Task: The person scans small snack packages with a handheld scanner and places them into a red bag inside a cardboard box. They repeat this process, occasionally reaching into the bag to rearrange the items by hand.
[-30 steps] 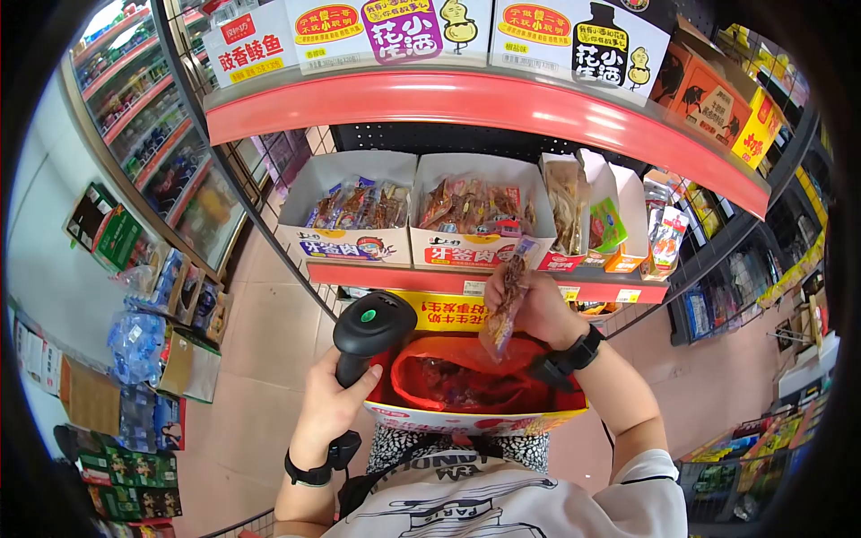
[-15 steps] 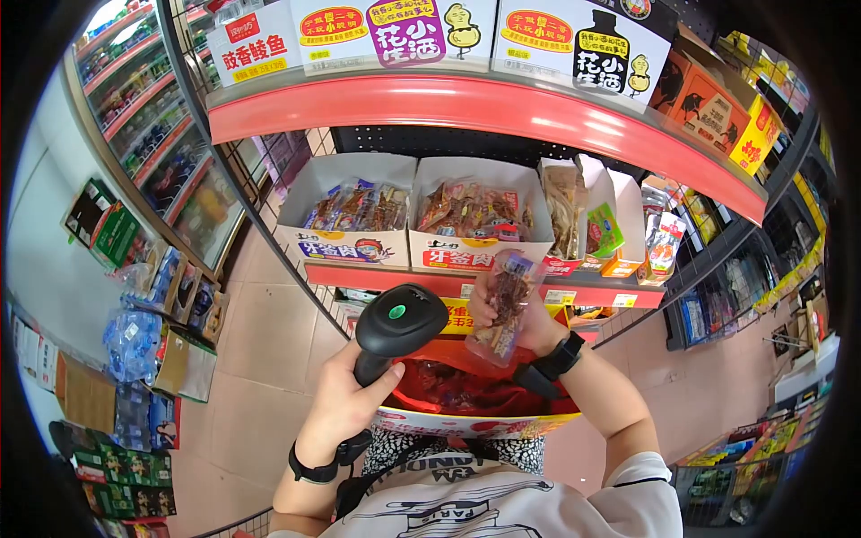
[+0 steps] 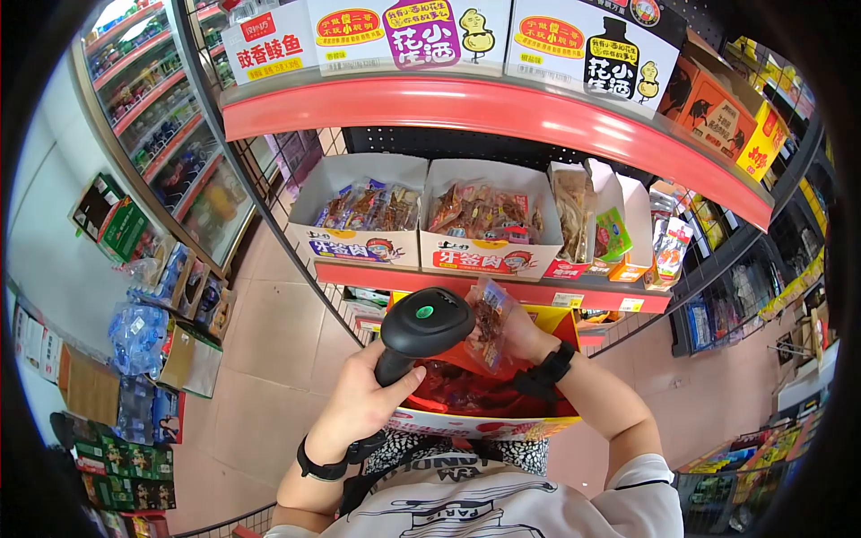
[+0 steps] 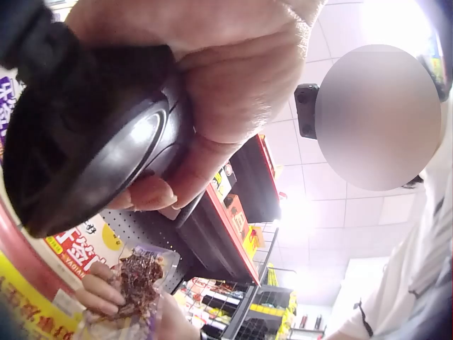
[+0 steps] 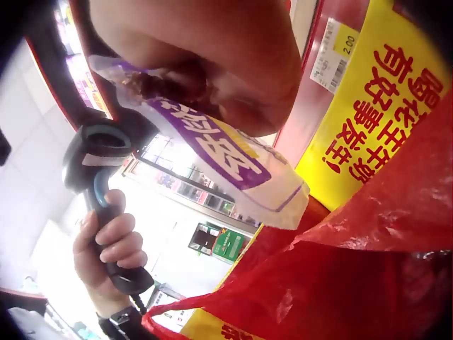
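Note:
My left hand (image 3: 363, 394) grips a black barcode scanner (image 3: 429, 323) by its handle, a green light glowing on top. In the right wrist view the fingers of that hand (image 5: 117, 241) wrap the handle. With my right hand (image 3: 529, 334) I hold a clear snack packet (image 3: 489, 327) of dark brown meat pieces, close beside the scanner head. Purple lettering on the packet (image 5: 219, 152) shows in the right wrist view. Below both hands sits a printed carton (image 3: 484, 424) lined with a red plastic bag (image 5: 340, 283), with more packets inside.
Ahead, a red-edged shelf (image 3: 529, 285) bears white display boxes (image 3: 359, 249) of similar packets. Larger cartons (image 3: 404, 40) stand on the shelf above. On the floor at left are bundled bottles (image 3: 139, 339) and several boxes. A glass-fronted cooler (image 3: 166, 117) stands behind them.
My left hand has brought the scanner right and slightly up, closer to the packet. My right hand has drawn the packet left and lower, turning its face, still holding it.

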The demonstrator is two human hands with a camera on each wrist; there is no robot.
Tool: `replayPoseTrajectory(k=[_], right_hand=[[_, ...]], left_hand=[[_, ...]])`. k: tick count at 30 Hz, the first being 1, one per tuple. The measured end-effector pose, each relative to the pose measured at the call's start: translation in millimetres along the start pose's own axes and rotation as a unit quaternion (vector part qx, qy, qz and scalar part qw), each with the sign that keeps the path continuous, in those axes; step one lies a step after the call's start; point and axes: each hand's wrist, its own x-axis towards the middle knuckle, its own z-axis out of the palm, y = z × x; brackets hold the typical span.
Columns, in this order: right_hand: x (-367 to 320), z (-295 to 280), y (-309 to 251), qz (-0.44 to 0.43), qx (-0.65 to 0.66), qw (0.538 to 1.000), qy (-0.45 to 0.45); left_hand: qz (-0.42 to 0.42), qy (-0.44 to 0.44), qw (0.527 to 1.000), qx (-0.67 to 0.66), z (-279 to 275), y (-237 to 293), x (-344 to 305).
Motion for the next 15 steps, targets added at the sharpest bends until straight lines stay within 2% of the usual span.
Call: replayPoseTrajectory(k=[12,15], right_hand=[[3.4,-11.8,8.2,-0.012,-0.032,0.999,-0.012],[3.8,-13.1,8.3,-0.022,-0.032,0.999,-0.023]], left_hand=[[-0.004,-0.021,1.0,0.011,-3.6,-1.9,-0.7],[-0.027,-0.031,0.999,-0.002,-4.2,-2.9,-1.3]])
